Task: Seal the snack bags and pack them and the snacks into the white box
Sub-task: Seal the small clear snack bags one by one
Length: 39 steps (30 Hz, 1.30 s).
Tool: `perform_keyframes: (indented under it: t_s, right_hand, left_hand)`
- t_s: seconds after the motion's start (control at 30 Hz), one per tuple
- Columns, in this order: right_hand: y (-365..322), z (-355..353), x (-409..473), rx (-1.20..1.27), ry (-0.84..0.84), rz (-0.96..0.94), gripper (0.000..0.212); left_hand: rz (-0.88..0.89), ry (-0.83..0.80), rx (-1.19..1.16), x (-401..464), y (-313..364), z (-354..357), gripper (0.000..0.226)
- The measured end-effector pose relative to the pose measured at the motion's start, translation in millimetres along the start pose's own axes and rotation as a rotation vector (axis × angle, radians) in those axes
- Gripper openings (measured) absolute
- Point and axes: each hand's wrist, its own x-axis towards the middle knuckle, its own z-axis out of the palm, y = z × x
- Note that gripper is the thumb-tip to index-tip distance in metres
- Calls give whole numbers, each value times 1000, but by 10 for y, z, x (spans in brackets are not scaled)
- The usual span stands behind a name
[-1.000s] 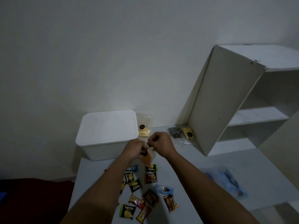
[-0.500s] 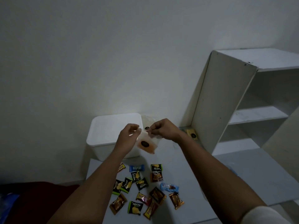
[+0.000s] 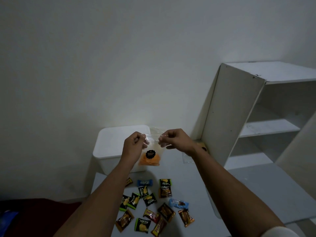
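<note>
Clear snack bag (image 3: pixel 150 155) pinched at top corners by left hand (image 3: pixel 135 146) and right hand (image 3: pixel 174 140), at 12 o'clock above wrapped snacks (image 3: pixel 150 204), before closed white box (image 3: pixel 118 147). Risk, probably: uneven pressing, seal partly open, chips spilling.

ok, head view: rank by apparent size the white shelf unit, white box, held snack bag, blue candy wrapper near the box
1. white shelf unit, cut off by the frame edge
2. white box, lid on
3. clear snack bag pinched by the left hand and right hand, nearer the camera
4. blue candy wrapper
</note>
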Motion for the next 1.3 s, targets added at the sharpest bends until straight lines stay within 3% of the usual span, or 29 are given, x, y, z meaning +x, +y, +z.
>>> perform_keyframes:
  t_s: [0.53,0.83,1.0,1.3]
  right_hand:
    - [19,151,-85,308,72,11,8]
    - [61,179,-121,320,90,21,20]
    - [134,177,-138,357,111,4,8]
    - [170,169,-127,328,126,7,14]
  left_hand:
    - [-79,-50,-122,-53,31,-18,16]
    - [-78,-84,-118,-62,44,51,16]
    - [-97,-95,-105,-53,47,90,13]
    - [-49,-127,-51,-39,75,169,13]
